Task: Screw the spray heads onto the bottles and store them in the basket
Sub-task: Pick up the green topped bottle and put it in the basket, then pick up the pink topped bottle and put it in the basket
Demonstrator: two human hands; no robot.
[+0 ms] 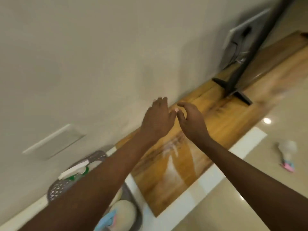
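My left hand (158, 119) and my right hand (191, 120) hover close together above the wooden board (221, 124), both empty with fingers apart. A grey perforated basket (55, 192) sits at the lower left, mostly hidden by my left forearm. Inside it lies a bottle with a white and green spray head (75, 170). Another bottle with a blue and pink spray head (113, 217) shows at the bottom edge. On the floor at the right lies a white bottle with a pink and blue spray head (286, 157). The view is tilted and blurred.
A beige wall (83, 64) fills the upper left. A black stand (233, 87) rests on the wooden board at the upper right, near a wall socket plate (240, 40). Glossy tiled floor (250, 189) spreads to the right.
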